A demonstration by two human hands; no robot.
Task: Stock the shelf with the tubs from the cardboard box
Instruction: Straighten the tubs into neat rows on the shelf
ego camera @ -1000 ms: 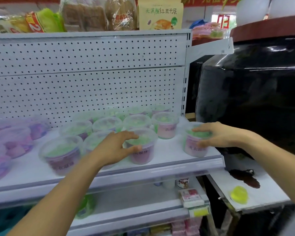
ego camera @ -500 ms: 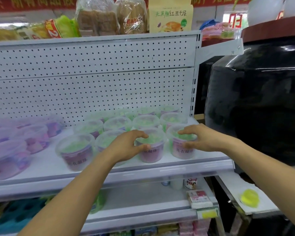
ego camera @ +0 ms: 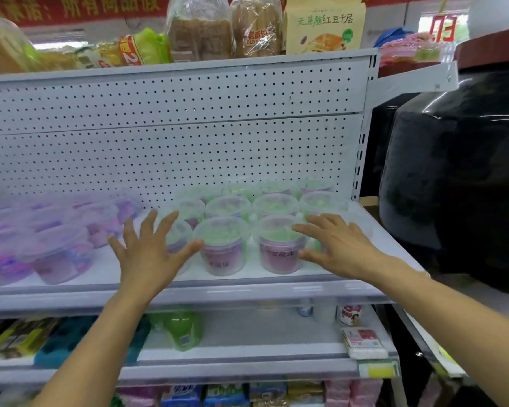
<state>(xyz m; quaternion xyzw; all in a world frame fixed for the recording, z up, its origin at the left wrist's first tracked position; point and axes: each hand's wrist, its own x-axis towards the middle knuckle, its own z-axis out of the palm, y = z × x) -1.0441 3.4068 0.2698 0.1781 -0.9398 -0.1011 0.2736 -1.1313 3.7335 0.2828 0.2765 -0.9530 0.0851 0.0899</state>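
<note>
Tubs [ego camera: 222, 245] upright mid-frame on shelf [ego camera: 276, 284], count unclear | left hand [ego camera: 150, 254], right hand [ego camera: 340, 249]: fingers spread, holding nothing

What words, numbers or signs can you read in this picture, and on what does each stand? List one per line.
"无蔗糖红豆千层" on the cream bag on the top shelf.
"老面包" and "OLD", rest blurred, on the bread bag.
"2" on the red-and-green packet; rest hidden.
"13" in red on the sign top right.
"所有商品" on the red banner; rest cut off.
"衣凝珠", partly blurred, on the tub.
Lower-shelf labels: too blurred to read.
</note>
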